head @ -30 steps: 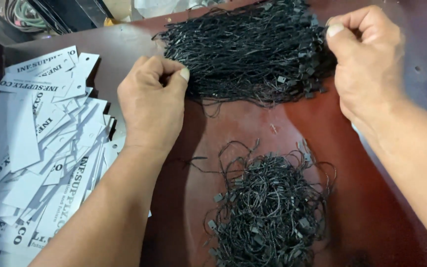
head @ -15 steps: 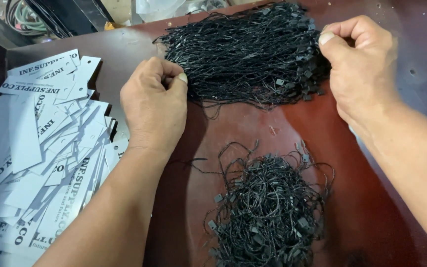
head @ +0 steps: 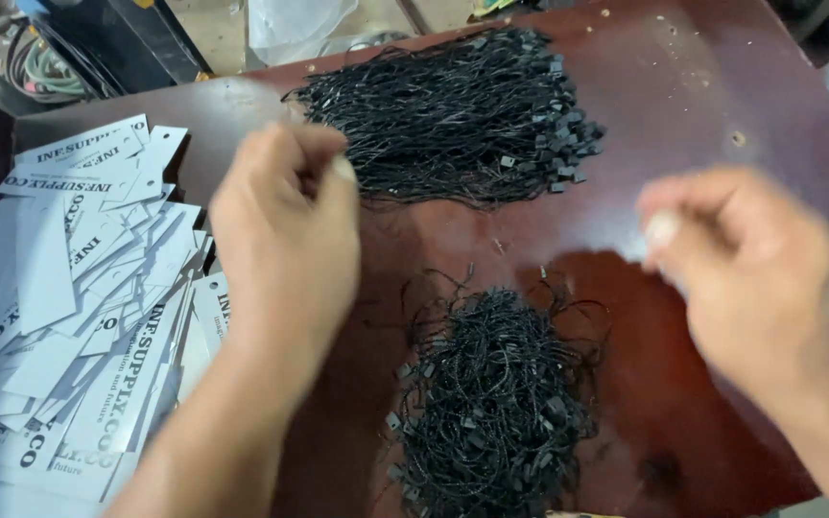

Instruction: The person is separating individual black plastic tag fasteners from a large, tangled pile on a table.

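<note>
The large bundle of black cords (head: 453,120) lies at the far side of the counter (head: 702,86), just beyond the left hand (head: 285,240), whose fingers (head: 338,173) curl shut. The blurred right hand (head: 750,269) is well apart; its grip cannot be told.

Light is even, soft, fairly bright w/ mild sheen on dark red table (head: 702,86). Right hand (head: 750,278) heavily motion-blurred, left hand (head: 285,240) slightly blurred. Black string pile (head: 453,115) and white tags (head: 69,288) sharp.
</note>
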